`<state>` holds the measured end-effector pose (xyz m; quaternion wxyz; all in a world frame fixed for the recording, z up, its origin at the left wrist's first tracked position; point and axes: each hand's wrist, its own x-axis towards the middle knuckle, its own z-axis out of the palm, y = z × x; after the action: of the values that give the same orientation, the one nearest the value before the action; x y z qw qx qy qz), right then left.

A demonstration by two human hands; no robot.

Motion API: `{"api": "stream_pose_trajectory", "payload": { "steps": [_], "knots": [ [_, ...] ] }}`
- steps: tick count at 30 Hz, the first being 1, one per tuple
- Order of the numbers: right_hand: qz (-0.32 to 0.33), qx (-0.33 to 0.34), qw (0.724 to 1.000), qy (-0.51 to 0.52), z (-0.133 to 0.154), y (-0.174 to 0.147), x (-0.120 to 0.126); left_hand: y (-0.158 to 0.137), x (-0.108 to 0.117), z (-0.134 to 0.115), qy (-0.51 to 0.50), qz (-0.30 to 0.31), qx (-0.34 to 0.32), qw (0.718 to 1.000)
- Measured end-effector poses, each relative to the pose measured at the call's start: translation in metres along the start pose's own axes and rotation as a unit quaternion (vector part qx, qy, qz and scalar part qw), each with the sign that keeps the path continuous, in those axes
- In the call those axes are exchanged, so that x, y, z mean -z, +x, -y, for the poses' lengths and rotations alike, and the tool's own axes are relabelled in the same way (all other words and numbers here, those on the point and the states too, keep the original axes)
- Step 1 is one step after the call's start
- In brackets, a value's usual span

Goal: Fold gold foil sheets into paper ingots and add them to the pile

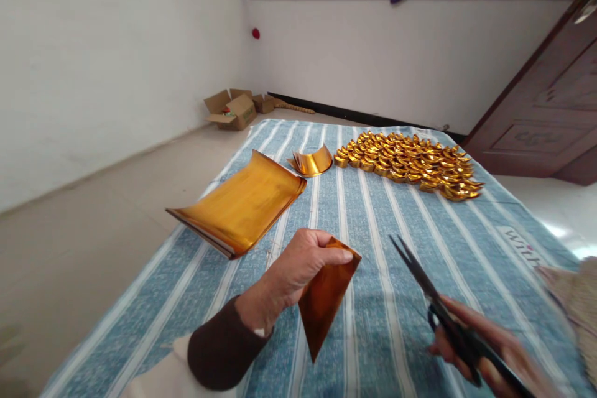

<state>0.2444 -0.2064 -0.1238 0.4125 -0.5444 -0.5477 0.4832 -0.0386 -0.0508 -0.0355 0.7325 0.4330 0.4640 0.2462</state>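
Observation:
My left hand (298,264) pinches a piece of shiny gold foil paper (329,301) by its upper edge, thumb on top. The paper hangs down to a point above the striped cloth. Lower right, my right hand (489,336) has its fingers around the handles of black scissors (426,286). Their narrow blades point up and left, slightly parted, and do not touch the paper. Beyond my left hand lies a stack of large gold foil sheets (242,199) with curled edges. Farther back is a small curved stack of gold foil pieces (313,161).
Many folded gold foil ingots (405,161) are heaped at the table's back right. A blue and white striped cloth (373,323) covers the table. An open cardboard box (233,111) sits on the floor behind. A brown door (541,93) stands at right.

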Motion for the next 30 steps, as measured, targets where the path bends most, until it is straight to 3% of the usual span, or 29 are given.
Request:
{"api": "stream_pose_trajectory", "payload": {
  "steps": [2, 7, 12, 18, 30],
  "knots": [
    [0.085, -0.003, 0.995, 0.055, 0.018, 0.014, -0.016, -0.002, -0.003, -0.001, 0.005, 0.019, 0.004, 1.000],
    [0.163, -0.052, 0.982, 0.082, 0.040, 0.029, -0.029, -0.006, -0.007, -0.001, 0.009, 0.031, 0.034, 0.999],
    [0.137, -0.059, 0.988, 0.045, 0.056, 0.033, -0.033, -0.005, -0.007, 0.001, 0.007, 0.037, 0.041, 0.998],
    [0.194, -0.056, 0.978, -0.049, 0.064, 0.039, -0.026, -0.003, -0.007, 0.003, 0.011, 0.040, 0.055, 0.998],
    [0.221, -0.071, 0.972, -0.016, 0.071, 0.042, -0.024, -0.001, -0.007, 0.006, -0.004, 0.034, 0.081, 0.996]
  ]
}}
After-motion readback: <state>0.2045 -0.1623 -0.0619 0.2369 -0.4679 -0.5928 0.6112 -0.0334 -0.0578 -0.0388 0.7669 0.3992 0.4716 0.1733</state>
